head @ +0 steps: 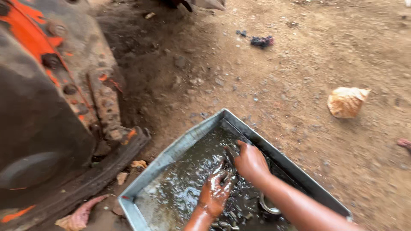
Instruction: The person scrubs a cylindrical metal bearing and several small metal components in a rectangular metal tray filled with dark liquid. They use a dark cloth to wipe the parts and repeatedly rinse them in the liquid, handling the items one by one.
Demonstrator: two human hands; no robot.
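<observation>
I take the metal tray (180, 147) as my reference point for this record. It is a grey, rectangular sheet-metal pan sitting on bare earth, one corner pointing away from me, and it holds dark, oily liquid that glints where it is stirred.

A small dark part (230, 155) sits over the liquid near the tray's middle, toward the far right wall. My right hand (250, 162) is curled over it, fingers bent round its near end; the hand is closed on that part. My left hand (215, 192) lies just below and nearer to me, wet and glossy, fingers spread and pressed down into the liquid among small dark pieces. I cannot tell whether it grasps any of them.

Inside the tray, at the near right under my right forearm, a metal ring (269, 205) lies partly sunk.

Left of the tray, close to its left wall, stands heavy machinery (47, 107), dark with worn orange paint, bolt heads and a caked lower edge. Scraps of pale debris lie between it and the tray's near left corner.

Right of the tray and well apart from it, a crumpled tan wrapper (346, 102) rests on the dirt ground (299, 77). Beyond the far corner, well apart, lies a small dark rag (261, 41).
</observation>
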